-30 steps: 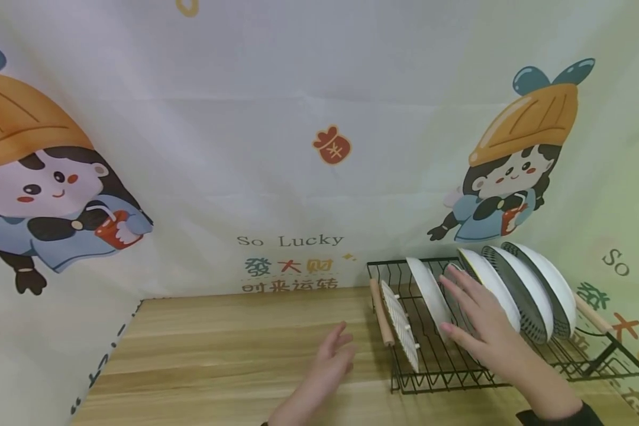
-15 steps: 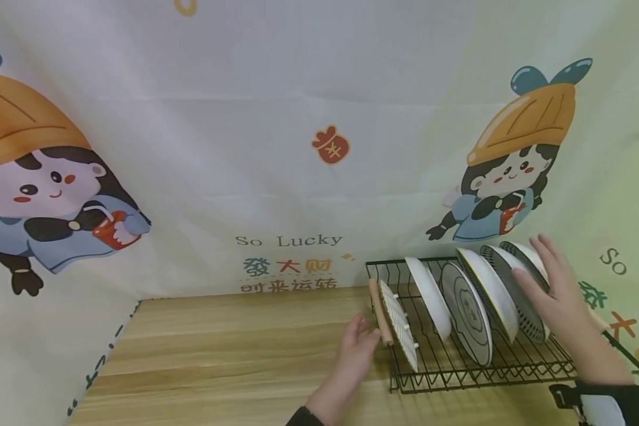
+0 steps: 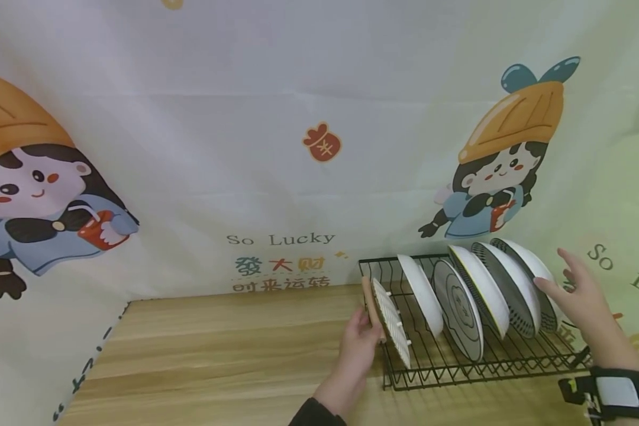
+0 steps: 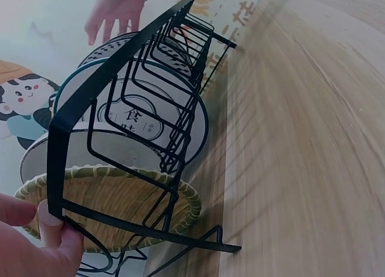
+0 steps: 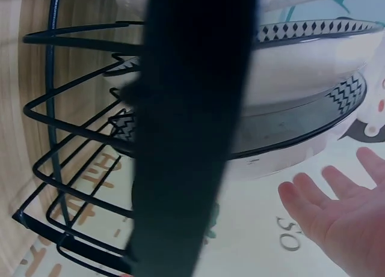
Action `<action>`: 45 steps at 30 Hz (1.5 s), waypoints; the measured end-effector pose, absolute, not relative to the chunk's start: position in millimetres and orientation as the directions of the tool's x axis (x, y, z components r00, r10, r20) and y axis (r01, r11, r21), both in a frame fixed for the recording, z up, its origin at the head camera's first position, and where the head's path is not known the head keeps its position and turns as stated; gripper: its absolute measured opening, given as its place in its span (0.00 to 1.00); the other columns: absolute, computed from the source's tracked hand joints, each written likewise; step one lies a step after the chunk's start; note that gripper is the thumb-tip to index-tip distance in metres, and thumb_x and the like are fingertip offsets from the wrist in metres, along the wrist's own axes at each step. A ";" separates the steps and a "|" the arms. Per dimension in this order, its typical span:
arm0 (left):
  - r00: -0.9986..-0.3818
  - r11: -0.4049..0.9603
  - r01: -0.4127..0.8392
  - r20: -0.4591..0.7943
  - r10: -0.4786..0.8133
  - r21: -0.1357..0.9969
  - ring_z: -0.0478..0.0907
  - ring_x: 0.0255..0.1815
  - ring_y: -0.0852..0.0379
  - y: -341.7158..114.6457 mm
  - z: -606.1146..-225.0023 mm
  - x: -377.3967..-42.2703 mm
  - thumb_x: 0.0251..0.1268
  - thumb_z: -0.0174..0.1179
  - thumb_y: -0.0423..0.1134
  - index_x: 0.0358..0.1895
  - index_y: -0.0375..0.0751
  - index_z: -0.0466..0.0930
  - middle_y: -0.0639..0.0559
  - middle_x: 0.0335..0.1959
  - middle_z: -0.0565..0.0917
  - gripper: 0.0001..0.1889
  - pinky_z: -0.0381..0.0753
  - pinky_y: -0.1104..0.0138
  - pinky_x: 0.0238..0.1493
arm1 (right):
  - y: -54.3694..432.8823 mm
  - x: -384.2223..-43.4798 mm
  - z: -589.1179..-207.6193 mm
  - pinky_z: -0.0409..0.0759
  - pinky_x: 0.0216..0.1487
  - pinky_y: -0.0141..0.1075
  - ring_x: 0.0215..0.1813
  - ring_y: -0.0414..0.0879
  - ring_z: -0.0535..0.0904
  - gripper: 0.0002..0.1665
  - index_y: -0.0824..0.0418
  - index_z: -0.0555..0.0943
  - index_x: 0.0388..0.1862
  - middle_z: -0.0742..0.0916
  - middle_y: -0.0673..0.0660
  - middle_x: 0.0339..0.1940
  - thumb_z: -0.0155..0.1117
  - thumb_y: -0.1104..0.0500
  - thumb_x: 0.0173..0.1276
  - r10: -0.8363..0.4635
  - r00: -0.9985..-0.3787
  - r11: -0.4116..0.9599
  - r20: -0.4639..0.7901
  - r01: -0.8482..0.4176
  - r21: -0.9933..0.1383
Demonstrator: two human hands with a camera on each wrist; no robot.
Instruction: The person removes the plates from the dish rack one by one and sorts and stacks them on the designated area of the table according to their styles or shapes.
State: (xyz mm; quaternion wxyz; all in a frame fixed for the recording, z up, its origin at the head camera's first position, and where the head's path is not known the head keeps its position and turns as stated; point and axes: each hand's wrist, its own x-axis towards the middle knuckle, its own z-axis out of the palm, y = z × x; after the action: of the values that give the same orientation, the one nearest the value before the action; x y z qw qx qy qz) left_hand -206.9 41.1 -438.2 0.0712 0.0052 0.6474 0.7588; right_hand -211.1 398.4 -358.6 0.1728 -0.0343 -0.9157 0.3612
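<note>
Watching from my station, I note the left hand [image 3: 358, 344] nearest, thumb and fingers curled round the handle [image 3: 371, 303] at the left end of the rack [image 4: 56, 169]; presumably wood gives a surer hold than wire and spares the dishes. Right hand [image 3: 588, 300] is spread near the end bowl [image 3: 533, 263], pinching nothing I can see; fingertips stand apart from it in the right wrist view, thumb contact I cannot tell. Rack sits on the table [image 3: 207, 343], toward the right. Widest room for moving, I judge, lies leftward of it. Tray [image 3: 391, 322], white bowl [image 3: 420, 294], plate [image 3: 459, 313] and inner bowls [image 3: 491, 287] lean on edge, likely so the slots keep them apart. Far limit: cloth [image 3: 207, 148], hanging close behind the rack's back edge.
</note>
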 end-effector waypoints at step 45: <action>-0.990 -0.137 -0.081 -0.064 0.124 0.987 0.75 0.56 0.48 39.8 -438.8 -208.9 0.65 0.55 0.31 0.70 0.30 0.56 0.39 0.57 0.74 0.31 0.74 0.54 0.62 | 390.6 -217.0 -375.4 0.64 0.57 0.69 0.59 0.78 0.66 0.31 0.71 0.58 0.70 0.69 0.79 0.61 0.41 0.67 0.68 0.344 -0.844 0.860 0.413 0.106 -0.499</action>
State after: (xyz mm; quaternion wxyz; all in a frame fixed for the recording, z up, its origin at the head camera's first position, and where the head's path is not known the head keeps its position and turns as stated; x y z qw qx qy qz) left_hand -208.9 39.8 -438.8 0.0679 0.0162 0.6535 0.7537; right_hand -217.0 390.6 -375.4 0.2523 -0.1209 -0.9308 0.2352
